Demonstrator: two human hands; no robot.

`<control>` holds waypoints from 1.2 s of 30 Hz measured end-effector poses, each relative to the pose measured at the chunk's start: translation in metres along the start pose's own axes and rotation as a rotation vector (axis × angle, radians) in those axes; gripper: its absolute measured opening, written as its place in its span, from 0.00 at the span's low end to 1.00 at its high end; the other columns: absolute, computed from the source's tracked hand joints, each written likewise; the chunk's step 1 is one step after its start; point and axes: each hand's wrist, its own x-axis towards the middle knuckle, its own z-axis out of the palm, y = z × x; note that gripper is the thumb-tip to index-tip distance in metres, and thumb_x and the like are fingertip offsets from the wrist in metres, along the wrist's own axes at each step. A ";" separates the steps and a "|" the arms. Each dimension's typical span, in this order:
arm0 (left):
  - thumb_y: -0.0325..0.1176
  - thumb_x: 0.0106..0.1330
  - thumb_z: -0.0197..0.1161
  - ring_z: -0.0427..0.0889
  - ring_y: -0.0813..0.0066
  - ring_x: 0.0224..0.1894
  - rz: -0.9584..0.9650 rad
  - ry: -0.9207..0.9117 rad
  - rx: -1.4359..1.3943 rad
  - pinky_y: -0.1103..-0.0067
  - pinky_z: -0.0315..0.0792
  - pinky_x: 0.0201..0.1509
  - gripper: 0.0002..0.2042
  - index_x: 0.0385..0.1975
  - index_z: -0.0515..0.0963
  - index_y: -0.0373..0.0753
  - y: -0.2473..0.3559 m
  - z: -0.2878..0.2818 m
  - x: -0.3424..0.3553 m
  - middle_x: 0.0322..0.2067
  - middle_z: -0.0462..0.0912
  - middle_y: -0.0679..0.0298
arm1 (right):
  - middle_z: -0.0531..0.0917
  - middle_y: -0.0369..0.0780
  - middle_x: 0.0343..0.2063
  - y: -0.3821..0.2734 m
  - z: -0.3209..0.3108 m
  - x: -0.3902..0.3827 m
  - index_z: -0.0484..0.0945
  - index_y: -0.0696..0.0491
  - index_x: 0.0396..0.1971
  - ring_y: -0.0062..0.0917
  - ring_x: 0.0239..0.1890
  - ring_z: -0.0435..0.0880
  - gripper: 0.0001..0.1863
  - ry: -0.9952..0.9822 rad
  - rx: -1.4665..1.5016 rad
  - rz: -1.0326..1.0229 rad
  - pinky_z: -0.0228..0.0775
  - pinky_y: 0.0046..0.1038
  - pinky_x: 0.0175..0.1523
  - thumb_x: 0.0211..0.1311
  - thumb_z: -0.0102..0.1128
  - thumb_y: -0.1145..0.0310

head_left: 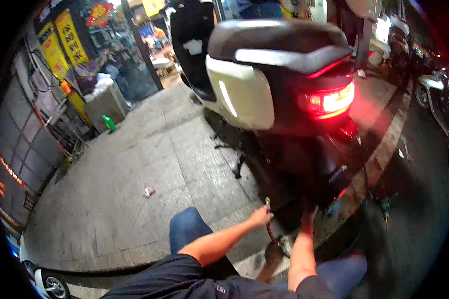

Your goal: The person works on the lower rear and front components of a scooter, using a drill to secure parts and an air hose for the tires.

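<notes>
Dark fabric of the person's shirt fills the lower edge, with both bare forearms reaching forward from its short sleeves. Blue jeans show at the bent left knee and, blurred, at the right knee. Of the two hands, the left hand has its fingers curled closed around a thin reddish hose; a brass-coloured fitting pokes up just above the fist, and the hose drops below it toward the ground between the forearms. The right hand reaches into shadow under the rear of a scooter; its fingers are too dark to make out, so one cannot tell how far open it is or whether it grips anything.

The scooter stands upright directly in front of the person, its rear end toward the camera, with cream side panels, a dark seat and a glowing red tail light. It stands on grey paving beside a pale kerb strip. Well to the left, a green bottle stands near a grey box. Another motorbike is parked at far right.
</notes>
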 end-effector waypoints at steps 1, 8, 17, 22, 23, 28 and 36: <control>0.44 0.57 0.57 0.76 0.49 0.45 -0.048 0.000 0.027 0.63 0.69 0.49 0.18 0.42 0.72 0.38 0.004 -0.001 -0.006 0.40 0.78 0.49 | 0.78 0.40 0.43 -0.006 0.002 -0.009 0.75 0.60 0.44 0.27 0.42 0.74 0.21 0.016 0.076 0.056 0.66 0.31 0.48 0.54 0.60 0.62; 0.44 0.57 0.57 0.76 0.48 0.44 -0.067 -0.016 0.057 0.62 0.69 0.47 0.18 0.41 0.70 0.37 0.003 -0.002 -0.014 0.38 0.78 0.48 | 0.80 0.42 0.42 0.079 -0.021 0.021 0.76 0.60 0.40 0.32 0.44 0.76 0.19 0.119 -0.388 -0.285 0.67 0.34 0.48 0.51 0.61 0.63; 0.42 0.56 0.56 0.77 0.48 0.42 -0.057 0.067 0.026 0.62 0.70 0.45 0.18 0.40 0.71 0.35 -0.011 -0.014 -0.013 0.36 0.79 0.46 | 0.81 0.46 0.37 0.008 0.020 -0.002 0.73 0.59 0.46 0.33 0.42 0.78 0.25 0.048 -0.737 0.074 0.70 0.34 0.43 0.50 0.64 0.60; 0.40 0.57 0.58 0.76 0.49 0.43 0.000 0.035 0.017 0.63 0.69 0.46 0.15 0.37 0.71 0.36 0.005 -0.019 -0.005 0.36 0.79 0.47 | 0.79 0.42 0.42 0.059 -0.014 0.017 0.73 0.57 0.47 0.33 0.42 0.77 0.24 0.094 -0.470 -0.235 0.69 0.33 0.45 0.48 0.64 0.65; 0.41 0.56 0.58 0.76 0.49 0.43 0.003 0.046 -0.002 0.63 0.69 0.47 0.15 0.37 0.72 0.36 -0.002 -0.024 -0.008 0.37 0.79 0.47 | 0.78 0.41 0.43 0.046 0.001 0.010 0.73 0.56 0.47 0.31 0.43 0.77 0.23 0.076 -0.407 -0.247 0.69 0.32 0.46 0.48 0.64 0.67; 0.42 0.56 0.59 0.76 0.48 0.43 -0.039 0.006 0.095 0.63 0.69 0.46 0.17 0.39 0.71 0.35 0.017 -0.023 -0.022 0.35 0.79 0.45 | 0.78 0.41 0.46 0.046 -0.007 0.017 0.75 0.56 0.47 0.32 0.44 0.77 0.24 0.021 -0.184 -0.107 0.66 0.32 0.50 0.47 0.67 0.65; 0.41 0.57 0.58 0.77 0.48 0.43 -0.054 -0.044 0.063 0.63 0.69 0.46 0.17 0.40 0.71 0.36 0.015 -0.025 -0.029 0.36 0.79 0.47 | 0.77 0.40 0.48 0.015 0.007 -0.001 0.73 0.60 0.47 0.29 0.50 0.74 0.31 0.305 -0.127 -0.239 0.63 0.31 0.57 0.43 0.72 0.60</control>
